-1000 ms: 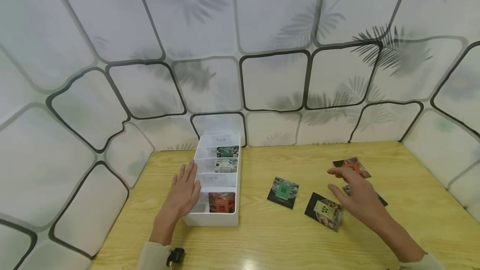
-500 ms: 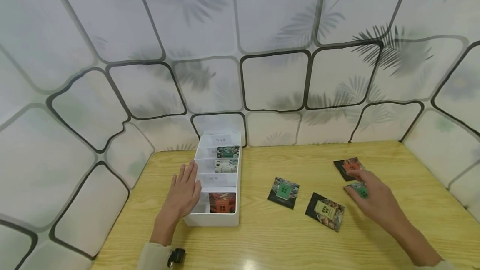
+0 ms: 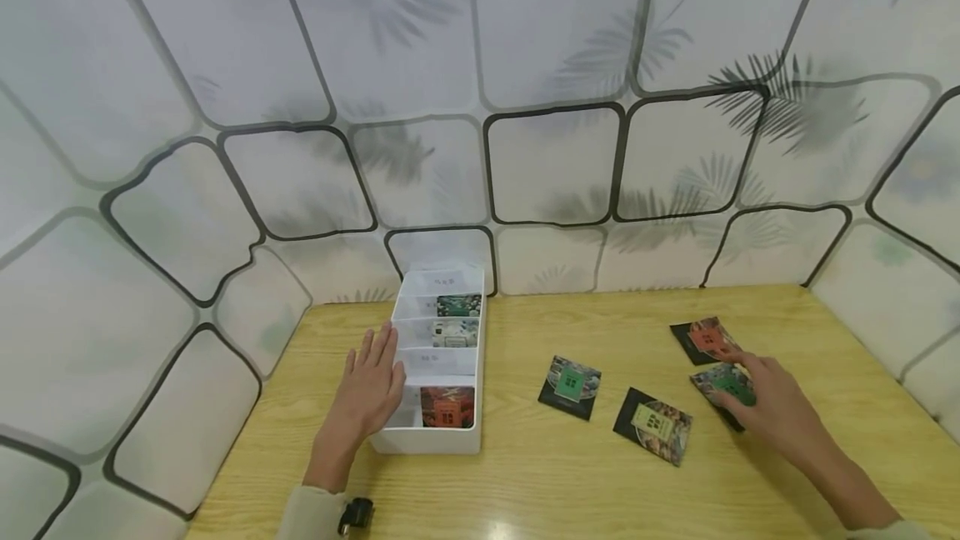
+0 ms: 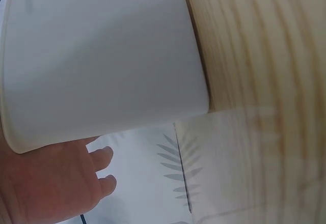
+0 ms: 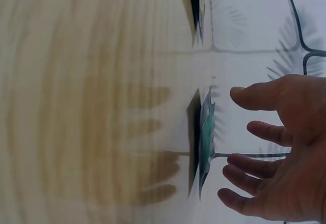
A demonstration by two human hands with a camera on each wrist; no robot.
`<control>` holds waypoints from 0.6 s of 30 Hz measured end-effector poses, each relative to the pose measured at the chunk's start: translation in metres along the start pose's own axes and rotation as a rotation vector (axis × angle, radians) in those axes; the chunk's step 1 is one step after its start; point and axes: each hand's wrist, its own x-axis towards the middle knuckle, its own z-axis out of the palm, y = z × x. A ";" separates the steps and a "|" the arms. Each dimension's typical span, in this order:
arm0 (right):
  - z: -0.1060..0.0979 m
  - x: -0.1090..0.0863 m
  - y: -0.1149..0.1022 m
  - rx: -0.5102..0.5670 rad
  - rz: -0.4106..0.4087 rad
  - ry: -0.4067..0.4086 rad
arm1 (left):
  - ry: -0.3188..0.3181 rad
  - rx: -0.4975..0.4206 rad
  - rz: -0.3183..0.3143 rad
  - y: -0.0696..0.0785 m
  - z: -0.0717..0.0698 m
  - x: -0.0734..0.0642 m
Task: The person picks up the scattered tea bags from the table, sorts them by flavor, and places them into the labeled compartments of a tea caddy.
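Note:
In the head view, my left hand [image 3: 363, 386] rests with straight fingers along the left side of a white divided box [image 3: 427, 441]. The left wrist view shows its palm against the box's white wall [image 4: 102, 56]. My right hand [image 3: 780, 408] is over a dark sachet with a green label [image 3: 731, 384], thumb and fingers spread. In the right wrist view, a small gap separates the fingertips from that sachet [image 5: 207, 132]. Just behind it lies a sachet with a red label [image 3: 707, 340]. Sachets with a yellow label [image 3: 652, 423] and a green label [image 3: 570, 384] lie between hand and box.
Several compartments run through the box; some hold sachets, such as a red one [image 3: 447, 408], a whitish one [image 3: 454, 334] and a dark green one [image 3: 459, 305]. The wooden table [image 3: 540, 482] ends at a patterned fabric wall [image 3: 551, 165] behind and at both sides.
My right hand has moved right and toward me, now over the right-hand green-labelled sachet, more of which shows. My left hand stays at the box.

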 end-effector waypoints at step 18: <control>0.003 0.001 0.018 -0.077 0.054 -0.138 | 0.005 -0.015 0.011 -0.001 0.003 0.001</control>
